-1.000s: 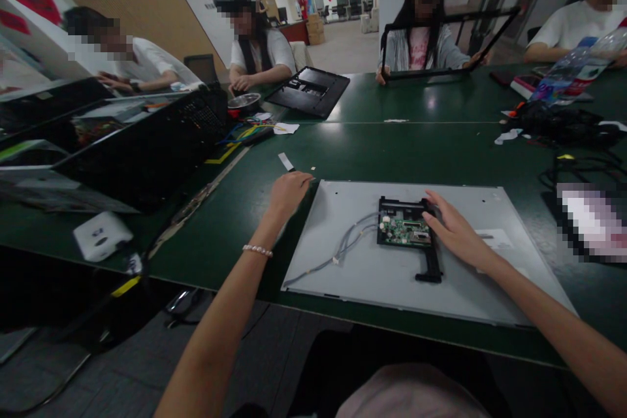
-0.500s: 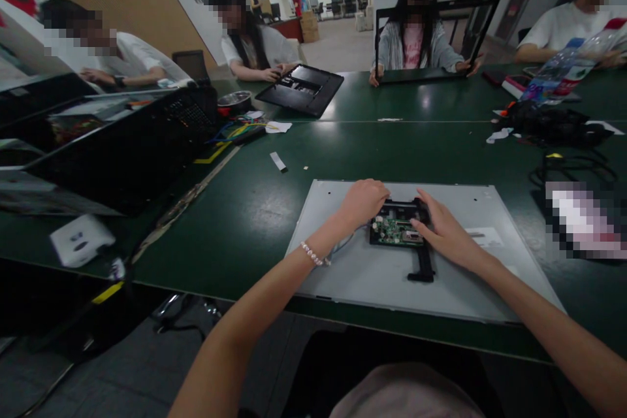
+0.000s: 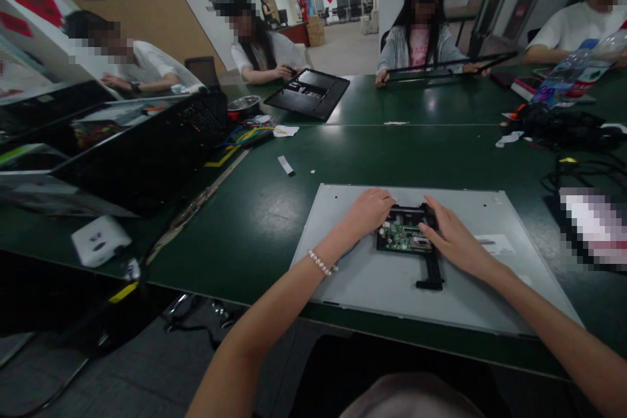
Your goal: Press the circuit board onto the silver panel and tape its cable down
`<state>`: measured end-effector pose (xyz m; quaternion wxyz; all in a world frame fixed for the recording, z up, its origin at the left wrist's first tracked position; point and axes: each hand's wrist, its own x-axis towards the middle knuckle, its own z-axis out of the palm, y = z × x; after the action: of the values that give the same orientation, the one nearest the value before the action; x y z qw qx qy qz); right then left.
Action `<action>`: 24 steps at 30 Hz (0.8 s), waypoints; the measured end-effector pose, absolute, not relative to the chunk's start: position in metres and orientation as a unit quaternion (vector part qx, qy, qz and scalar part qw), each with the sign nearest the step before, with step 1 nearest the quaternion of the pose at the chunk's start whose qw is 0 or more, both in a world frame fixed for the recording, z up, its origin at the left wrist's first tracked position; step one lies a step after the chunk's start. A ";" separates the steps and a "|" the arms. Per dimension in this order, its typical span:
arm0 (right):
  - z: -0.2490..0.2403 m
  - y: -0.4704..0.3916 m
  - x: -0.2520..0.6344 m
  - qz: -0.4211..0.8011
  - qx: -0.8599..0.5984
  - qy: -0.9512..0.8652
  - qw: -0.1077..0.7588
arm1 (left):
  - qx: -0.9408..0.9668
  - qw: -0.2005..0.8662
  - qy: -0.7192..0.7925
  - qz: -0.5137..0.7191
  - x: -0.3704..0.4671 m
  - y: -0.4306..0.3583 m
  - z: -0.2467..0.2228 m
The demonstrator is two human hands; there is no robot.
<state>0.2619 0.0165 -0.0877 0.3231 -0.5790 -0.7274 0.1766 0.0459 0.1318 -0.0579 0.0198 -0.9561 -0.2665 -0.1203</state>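
Note:
A flat grey metal panel [image 3: 353, 281], probably the back of a screen, lies on the green table before me. On its middle sits a black plastic bracket [image 3: 432, 271] around a green circuit board [image 3: 399, 236]. My left hand [image 3: 372, 209] is curled over the bracket's upper left corner, its fingertips hidden. At the right side, my right hand [image 3: 455, 238] grips the bracket, thumb over the board's edge and fingers along the outer side. A thin cable is partly visible beneath my left wrist.
An opened black computer case [image 3: 147, 150] stands at the left, near a white box-shaped device [image 3: 100, 240]. Opposite, people handle a black laptop-like shell [image 3: 313, 95] and a black frame [image 3: 431, 72]. Bottles [image 3: 568, 75] and tangled black cables [image 3: 563, 127] lie at the right.
Both my hands keep nearly the same place on the bracket. Across the table, a person has lowered the black frame from upright to nearly flat. My view has shifted slightly.

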 end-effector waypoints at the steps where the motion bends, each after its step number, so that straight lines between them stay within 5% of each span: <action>1: -0.088 0.016 0.262 0.176 -0.578 -0.727 0.325 | -0.956 0.016 -0.267 -0.119 0.045 0.131 -0.058; 10: -0.092 0.018 0.263 0.202 -0.583 -0.707 0.347 | -0.907 -0.034 -0.360 -0.217 0.031 0.147 -0.048; 18: -0.091 0.018 0.262 0.212 -0.577 -0.698 0.369 | -0.766 0.076 -0.591 -0.239 -0.087 0.239 -0.028; 24: -0.090 0.017 0.262 0.208 -0.580 -0.701 0.360 | -0.727 0.055 -0.655 -0.198 -0.147 0.250 -0.049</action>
<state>0.2621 0.0166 -0.0899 0.3600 -0.5800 -0.7007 0.2075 -0.1468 0.2497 -0.0488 0.0553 -0.7275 -0.6546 -0.1982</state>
